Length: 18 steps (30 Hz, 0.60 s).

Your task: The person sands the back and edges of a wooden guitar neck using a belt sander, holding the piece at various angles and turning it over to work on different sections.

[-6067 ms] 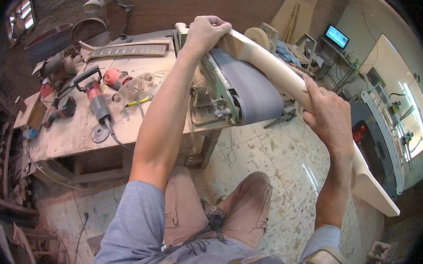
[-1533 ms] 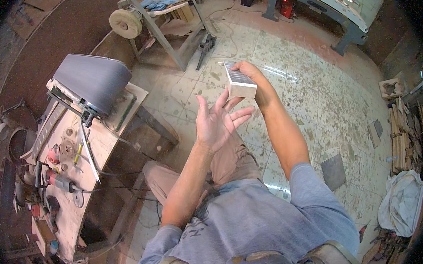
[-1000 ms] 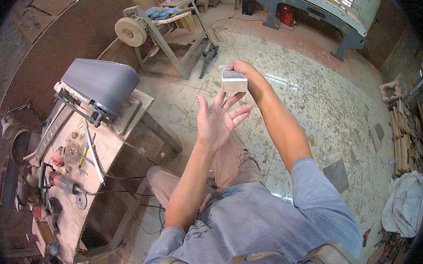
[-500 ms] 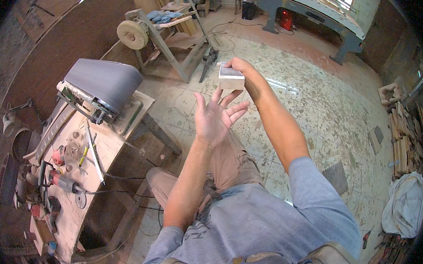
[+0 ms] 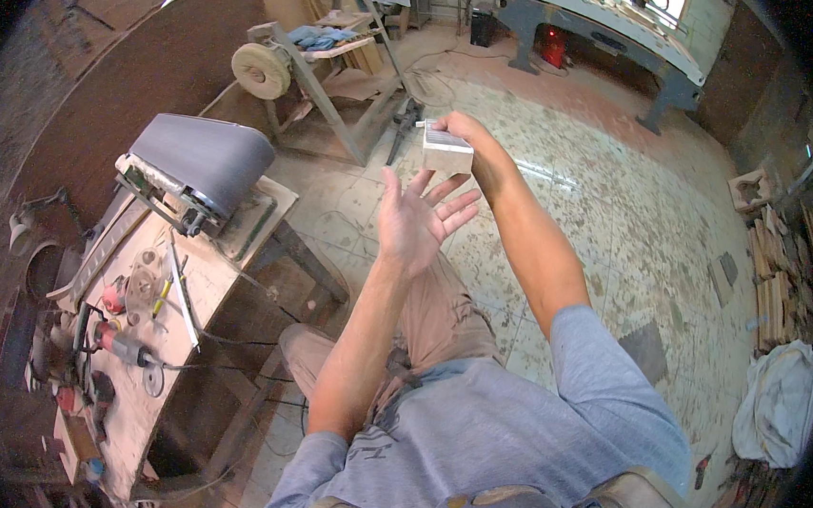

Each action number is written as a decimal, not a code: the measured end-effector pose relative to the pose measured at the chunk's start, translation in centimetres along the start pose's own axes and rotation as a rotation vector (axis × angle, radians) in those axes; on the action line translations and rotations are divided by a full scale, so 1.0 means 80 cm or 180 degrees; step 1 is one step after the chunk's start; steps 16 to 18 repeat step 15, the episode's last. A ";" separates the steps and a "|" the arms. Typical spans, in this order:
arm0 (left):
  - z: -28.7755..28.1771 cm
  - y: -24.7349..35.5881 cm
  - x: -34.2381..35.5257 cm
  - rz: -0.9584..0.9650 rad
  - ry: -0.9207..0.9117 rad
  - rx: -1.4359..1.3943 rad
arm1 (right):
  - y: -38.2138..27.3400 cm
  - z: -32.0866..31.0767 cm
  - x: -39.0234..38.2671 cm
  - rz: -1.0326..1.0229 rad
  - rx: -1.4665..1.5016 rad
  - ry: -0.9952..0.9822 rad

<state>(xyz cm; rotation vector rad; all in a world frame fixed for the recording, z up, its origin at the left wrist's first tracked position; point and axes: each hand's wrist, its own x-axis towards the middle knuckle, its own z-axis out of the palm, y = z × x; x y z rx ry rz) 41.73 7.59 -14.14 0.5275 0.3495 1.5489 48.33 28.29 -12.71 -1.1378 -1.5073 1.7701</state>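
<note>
A small rectangular block [image 5: 448, 158] with a pale front face and a grey, striped top is held out in front of me. My right hand [image 5: 459, 124] grips it from the far right side, with the thumb over the top; its other fingers are mostly hidden. Just below and nearer to me, my left hand [image 5: 412, 230] is open, palm up and fingers spread. Its fingertips come close under the block's lower edge, and I cannot tell whether they touch it.
To the left, a workbench [image 5: 196, 280] carries a belt sander [image 5: 199, 166], a corded red and grey power tool [image 5: 122, 344] and hand tools. A wooden stand with a buffing wheel [image 5: 261, 71] is beyond. Wood scraps [image 5: 775, 283] and a white sack [image 5: 777, 403] line the right.
My left hand has moved slightly up and right, its thumb now a little closer to the block. The block and my right hand have barely moved. The view has shifted slightly.
</note>
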 end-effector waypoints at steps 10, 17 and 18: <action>0.017 0.004 -0.012 0.0279 -0.0378 0.0695 | -0.038 0.040 -0.070 -0.0975 0.2008 -0.0986; 0.017 0.038 -0.037 0.0801 -0.0562 0.0985 | -0.048 0.069 -0.119 -0.1295 0.1724 -0.1876; 0.017 0.038 -0.037 0.0801 -0.0562 0.0985 | -0.048 0.069 -0.119 -0.1295 0.1724 -0.1876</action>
